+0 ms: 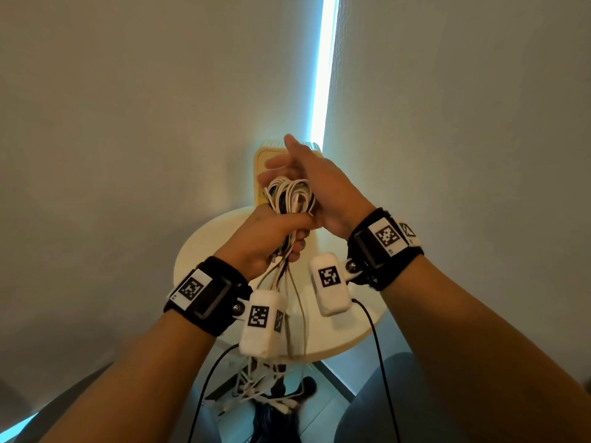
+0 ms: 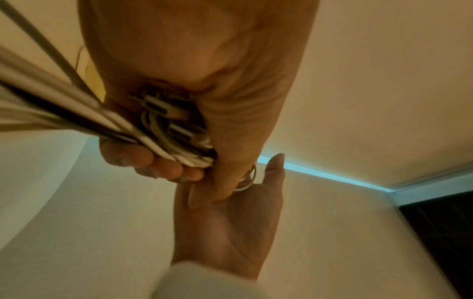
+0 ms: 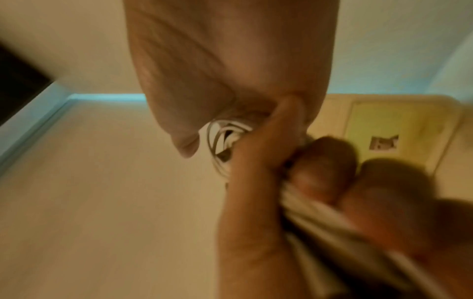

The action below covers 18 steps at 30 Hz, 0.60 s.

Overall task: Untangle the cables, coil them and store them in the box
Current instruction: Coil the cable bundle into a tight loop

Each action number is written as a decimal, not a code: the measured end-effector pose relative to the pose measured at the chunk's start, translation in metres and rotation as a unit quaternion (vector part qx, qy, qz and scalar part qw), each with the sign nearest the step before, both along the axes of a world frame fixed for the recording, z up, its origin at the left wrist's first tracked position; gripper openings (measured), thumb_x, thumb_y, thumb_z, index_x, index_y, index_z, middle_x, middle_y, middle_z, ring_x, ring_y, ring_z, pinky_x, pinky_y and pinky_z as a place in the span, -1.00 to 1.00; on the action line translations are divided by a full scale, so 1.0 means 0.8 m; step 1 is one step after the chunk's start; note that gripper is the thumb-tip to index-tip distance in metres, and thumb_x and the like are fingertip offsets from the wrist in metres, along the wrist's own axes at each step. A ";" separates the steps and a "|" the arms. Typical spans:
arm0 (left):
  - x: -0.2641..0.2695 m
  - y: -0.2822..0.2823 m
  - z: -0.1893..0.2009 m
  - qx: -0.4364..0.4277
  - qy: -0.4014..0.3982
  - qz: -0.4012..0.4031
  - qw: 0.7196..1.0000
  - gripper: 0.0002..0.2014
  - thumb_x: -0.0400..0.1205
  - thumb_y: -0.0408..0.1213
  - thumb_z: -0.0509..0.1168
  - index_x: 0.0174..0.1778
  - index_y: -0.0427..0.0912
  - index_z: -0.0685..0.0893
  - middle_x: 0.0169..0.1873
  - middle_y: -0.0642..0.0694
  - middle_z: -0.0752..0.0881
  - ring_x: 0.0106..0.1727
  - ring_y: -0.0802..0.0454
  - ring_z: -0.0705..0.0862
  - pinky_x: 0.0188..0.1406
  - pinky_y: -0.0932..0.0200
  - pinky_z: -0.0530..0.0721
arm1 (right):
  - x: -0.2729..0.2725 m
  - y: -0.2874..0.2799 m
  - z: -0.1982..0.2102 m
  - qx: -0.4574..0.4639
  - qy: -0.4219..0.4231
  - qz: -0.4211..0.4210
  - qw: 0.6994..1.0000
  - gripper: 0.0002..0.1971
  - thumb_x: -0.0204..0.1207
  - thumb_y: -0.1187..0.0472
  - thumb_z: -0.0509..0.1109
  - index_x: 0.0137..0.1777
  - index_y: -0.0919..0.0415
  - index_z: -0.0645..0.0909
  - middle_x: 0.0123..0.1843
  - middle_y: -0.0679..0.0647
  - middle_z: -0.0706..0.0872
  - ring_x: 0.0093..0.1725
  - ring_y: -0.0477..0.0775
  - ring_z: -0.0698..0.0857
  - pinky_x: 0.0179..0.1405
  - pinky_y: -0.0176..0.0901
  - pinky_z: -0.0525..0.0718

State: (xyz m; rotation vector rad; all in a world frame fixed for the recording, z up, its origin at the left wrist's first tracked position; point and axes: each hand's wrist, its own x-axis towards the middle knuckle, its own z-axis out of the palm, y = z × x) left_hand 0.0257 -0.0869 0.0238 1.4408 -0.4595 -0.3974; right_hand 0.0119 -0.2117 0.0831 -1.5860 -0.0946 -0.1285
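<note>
Several thin white and black cords, looped into one bundle of cables (image 1: 289, 195), are held up in the air between both hands, above the round cream-white side table (image 1: 204, 247). Left hand (image 1: 271, 233) — fingers and thumb curled tight round the lower neck of the bundle, plugs visible inside the fist in the left wrist view (image 2: 163, 113). Right hand (image 1: 315, 183) — fingers straight and spread, palm laid against the far side of the loops, gripping nothing. Loose tails hang from the left fist past the wrist units to a heap low down by the table's edge, approx. at floor level.

Pale yellow box (image 1: 260, 167) stands upright at the back of the table against the wall, just behind the hands; the right wrist view shows its face (image 3: 399, 129), blurred. Whether it's open — cannot tell.

Assessment: coiling step in hand, not finished; tails uncoiled, nothing seen stored.

Recommendations:
- Keep left fist as fixed anchor; don't slacken, or loops will spring.
- Right hand to draw up one tail at a time, laying even turns, no crossing.
- Watch plugs — likely to snag in the hanging heap.
- Box only once tails are in.
</note>
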 end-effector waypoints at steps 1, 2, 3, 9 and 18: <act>-0.002 -0.001 -0.001 0.007 -0.002 -0.003 1.000 -0.90 0.63 -0.47 0.48 -0.06 -0.25 0.69 -0.46 -0.13 0.56 -0.47 -0.03 0.50 -0.48 0.12 0.47 | -0.002 0.001 0.002 0.021 0.003 0.038 0.999 -0.40 0.77 -0.23 0.30 0.22 0.40 0.75 0.17 0.33 0.88 0.22 0.39 0.86 0.40 0.28 0.77; -0.003 -0.002 -0.001 0.010 -0.005 -0.004 1.000 -0.89 0.63 -0.49 0.47 -0.04 -0.25 0.68 -0.45 -0.13 0.56 -0.48 -0.01 0.50 -0.48 0.13 0.46 | -0.001 0.003 0.003 0.017 -0.002 0.060 0.998 -0.36 0.77 -0.22 0.31 0.17 0.48 0.76 0.14 0.37 0.88 0.20 0.40 0.86 0.40 0.27 0.77; -0.002 -0.002 0.000 0.009 -0.008 -0.006 1.000 -0.88 0.63 -0.50 0.46 -0.02 -0.25 0.68 -0.45 -0.13 0.56 -0.49 0.00 0.50 -0.47 0.12 0.46 | -0.002 0.004 0.006 -0.008 -0.010 0.070 0.997 -0.33 0.76 -0.21 0.31 0.14 0.52 0.77 0.11 0.38 0.88 0.15 0.37 0.87 0.38 0.27 0.77; 0.001 0.002 -0.005 0.010 -0.001 -0.018 1.000 -0.85 0.59 -0.43 0.49 -0.14 -0.13 0.66 -0.47 -0.08 0.53 -0.46 0.00 0.44 -0.42 0.12 0.39 | 0.005 0.011 0.009 -0.054 -0.016 0.095 0.994 -0.40 0.72 -0.17 0.40 -0.09 0.46 0.83 0.04 0.42 0.88 0.03 0.39 0.81 0.40 0.39 0.75; -0.002 0.002 -0.008 0.022 0.008 -0.010 1.000 -0.82 0.63 -0.46 0.44 -0.24 -0.16 0.65 -0.54 -0.11 0.55 -0.47 -0.05 0.41 -0.38 0.07 0.32 | 0.019 0.024 -0.005 0.044 -0.025 0.001 0.999 -0.38 0.68 -0.05 0.53 -0.53 0.27 0.43 -0.59 0.24 0.49 -0.51 0.25 0.62 -0.17 0.21 0.83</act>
